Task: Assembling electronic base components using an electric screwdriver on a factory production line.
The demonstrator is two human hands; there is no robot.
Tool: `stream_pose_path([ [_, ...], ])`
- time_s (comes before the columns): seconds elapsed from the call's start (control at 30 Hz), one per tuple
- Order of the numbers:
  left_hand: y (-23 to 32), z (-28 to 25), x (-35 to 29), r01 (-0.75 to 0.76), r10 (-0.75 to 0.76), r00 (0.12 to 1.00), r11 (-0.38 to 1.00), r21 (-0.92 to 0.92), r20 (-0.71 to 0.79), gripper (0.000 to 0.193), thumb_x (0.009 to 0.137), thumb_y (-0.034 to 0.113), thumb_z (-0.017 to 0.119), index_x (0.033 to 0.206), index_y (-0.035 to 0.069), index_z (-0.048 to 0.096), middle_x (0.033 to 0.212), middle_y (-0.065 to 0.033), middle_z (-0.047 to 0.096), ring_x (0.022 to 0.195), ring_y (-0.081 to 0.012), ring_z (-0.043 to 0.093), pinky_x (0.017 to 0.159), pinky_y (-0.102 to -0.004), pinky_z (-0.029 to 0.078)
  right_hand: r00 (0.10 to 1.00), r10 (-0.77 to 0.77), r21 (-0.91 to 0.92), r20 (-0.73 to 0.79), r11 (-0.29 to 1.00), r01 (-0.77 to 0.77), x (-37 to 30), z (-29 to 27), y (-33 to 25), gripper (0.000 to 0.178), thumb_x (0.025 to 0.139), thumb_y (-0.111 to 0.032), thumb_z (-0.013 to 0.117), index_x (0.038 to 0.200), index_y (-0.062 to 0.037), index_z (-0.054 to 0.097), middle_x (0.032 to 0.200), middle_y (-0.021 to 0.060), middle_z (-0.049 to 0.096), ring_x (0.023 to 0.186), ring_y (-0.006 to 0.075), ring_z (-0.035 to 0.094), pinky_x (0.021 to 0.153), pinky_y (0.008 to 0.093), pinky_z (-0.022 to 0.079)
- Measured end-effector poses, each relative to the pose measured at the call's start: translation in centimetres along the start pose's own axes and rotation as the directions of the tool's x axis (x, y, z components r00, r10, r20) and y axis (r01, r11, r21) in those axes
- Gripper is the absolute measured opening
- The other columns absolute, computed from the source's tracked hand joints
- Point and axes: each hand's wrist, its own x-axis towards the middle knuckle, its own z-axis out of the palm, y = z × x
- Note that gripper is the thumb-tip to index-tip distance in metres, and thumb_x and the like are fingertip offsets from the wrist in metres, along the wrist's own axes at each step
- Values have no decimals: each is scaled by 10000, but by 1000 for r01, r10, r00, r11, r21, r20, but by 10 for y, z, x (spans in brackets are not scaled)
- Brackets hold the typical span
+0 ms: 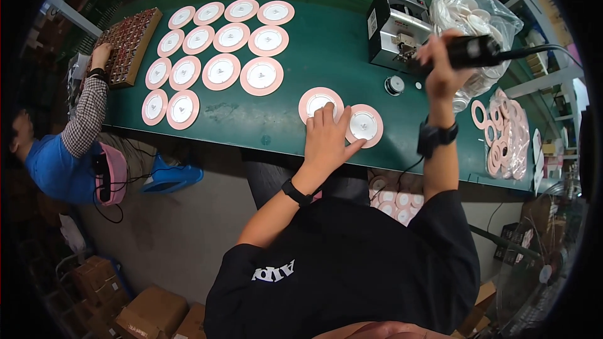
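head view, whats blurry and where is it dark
Head view: the right hand and the black cylindrical corded tool look smeared, likely from motion; head view: corners fall to black, while the pink-rimmed round white plates look sharper.

From afar I see a green table [330, 53]: 14 grouped pink-rimmed discs [221, 71] left of the boxy machine [401, 25], 1 clear bag [474, 16] right of it.

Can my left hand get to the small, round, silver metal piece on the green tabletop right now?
Probably yes: your left hand spreads over two round pink-rimmed white discs, and only green tabletop shows between them and the silver metal piece.
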Motion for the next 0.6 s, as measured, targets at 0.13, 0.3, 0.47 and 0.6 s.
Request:
stream_pose_path([
  [0.13,1,1,4,5,-5,1000,1000,-8,-1,733,758,522,792,1330,97,624,1240,-195,515,1148,-352,461,874,-448,381,996,-77,13,-47,997,78,54,-17,26,179,876,31,698,987,-15,565,706,60,565,524,159,544,556,334,496],
  [0.3,1,-1,3,0,0,1000,1000,-7,10,731,759,517,795,1332,96,622,1239,-193,513,1147,-351,460,879,-451,376,999,16,-69,-52,997,-20,58,-12,48,188,873,14,710,985,-33,567,684,55,542,514,154,518,560,336,485],
  [0.47,1,-2,5,30,-30,999,999,-18,41,733,757,503,805,1333,91,617,1251,-192,504,1149,-351,459,876,-451,373,986,168,120,16,978,-168,4,-12,13,172,889,19,674,1004,-41,562,670,45,507,498,142,478,544,337,464],
  [0.6,-1,-1,4,-10,10,1000,1000,3,-4,745,752,498,799,1334,81,598,1264,-194,515,1122,-344,486,858,-442,392,978,187,92,98,976,-195,-73,-4,-18,240,910,53,595,1115,-30,502,694,45,507,506,134,469,554,339,467],
])
